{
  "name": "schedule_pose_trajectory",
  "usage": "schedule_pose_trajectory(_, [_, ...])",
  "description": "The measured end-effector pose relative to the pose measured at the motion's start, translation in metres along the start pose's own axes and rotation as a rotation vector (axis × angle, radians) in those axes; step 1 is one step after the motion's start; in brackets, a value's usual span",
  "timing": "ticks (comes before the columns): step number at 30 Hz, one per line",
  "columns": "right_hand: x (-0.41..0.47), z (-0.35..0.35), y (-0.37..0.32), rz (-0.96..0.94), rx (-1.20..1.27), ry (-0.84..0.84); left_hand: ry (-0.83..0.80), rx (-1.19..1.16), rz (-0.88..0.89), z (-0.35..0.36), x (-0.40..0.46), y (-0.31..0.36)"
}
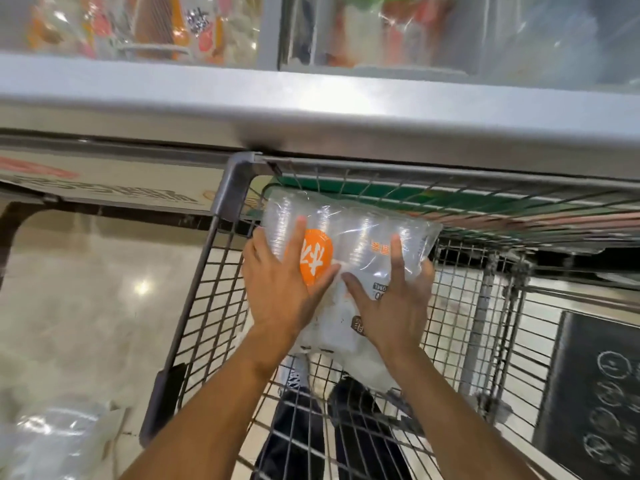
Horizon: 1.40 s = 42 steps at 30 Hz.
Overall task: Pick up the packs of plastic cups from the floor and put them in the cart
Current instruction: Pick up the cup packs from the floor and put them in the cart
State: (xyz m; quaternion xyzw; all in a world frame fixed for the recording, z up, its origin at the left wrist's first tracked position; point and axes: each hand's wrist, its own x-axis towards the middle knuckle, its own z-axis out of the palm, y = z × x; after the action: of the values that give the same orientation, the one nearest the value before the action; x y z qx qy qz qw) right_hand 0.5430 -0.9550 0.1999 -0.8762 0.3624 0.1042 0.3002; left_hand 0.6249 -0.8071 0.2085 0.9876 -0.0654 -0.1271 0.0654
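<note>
Two hands on one pack of cups (349, 237) — clear crinkly plastic wrap, ribbed stacks of see-through cups inside, a round orange label (317, 256) with a white character. Held inside the wire cart (450, 306), up against its far left corner, just under the grey rounded corner cap (235, 181). Left hand (284, 289) spread flat over the label side, fingers straight, thumb across the wrap. Right hand (394, 299) on the right half, forefinger straight up the front, other fingers wrapped round the pack's right edge. Thin grey grid mesh all round, glossy pale floor (86, 289) visible through it. More clear plastic-wrapped goods (52, 441) blurred at lower left on the floor — contents hard to tell. Beyond the cart, a smooth metal freezer rim (311, 109) with glass lids.
</note>
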Motion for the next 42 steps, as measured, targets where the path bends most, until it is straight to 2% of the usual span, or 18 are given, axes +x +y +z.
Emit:
schedule_pose_trajectory(4, [-0.003, -0.026, -0.007, -0.042, -0.089, 0.008, 0.069, 0.004, 0.068, -0.027, -0.009, 0.007])
schedule_pose_trajectory(8, [-0.022, -0.07, -0.044, -0.119, -0.051, 0.014, 0.197, 0.02, 0.049, -0.092, -0.026, 0.008])
schedule_pose_trajectory(15, [-0.087, -0.183, -0.148, -0.453, -0.065, 0.009, 0.292, -0.081, -0.044, -0.245, -0.093, -0.023])
schedule_pose_trajectory(21, [-0.197, -0.242, -0.227, -0.756, -0.143, 0.056, 0.407, -0.067, -0.201, -0.358, -0.205, -0.084])
schedule_pose_trajectory(25, [-0.284, -0.237, -0.254, -0.987, -0.129, 0.042, 0.508, -0.088, -0.377, -0.397, -0.308, -0.144])
schedule_pose_trajectory(28, [-0.359, -0.222, -0.266, -1.116, -0.151, 0.002, 0.554, -0.136, -0.512, -0.405, -0.405, -0.19])
schedule_pose_trajectory(32, [-0.466, -0.195, -0.276, -1.308, -0.054, -0.094, 0.62, -0.135, -0.743, -0.404, -0.541, -0.243])
schedule_pose_trajectory(37, [-0.585, -0.163, -0.276, -1.461, -0.051, -0.185, 0.641, -0.163, -0.994, -0.397, -0.683, -0.279])
schedule_pose_trajectory(42, [-0.664, -0.137, -0.28, -1.604, -0.043, -0.259, 0.711, -0.18, -1.164, -0.39, -0.765, -0.294])
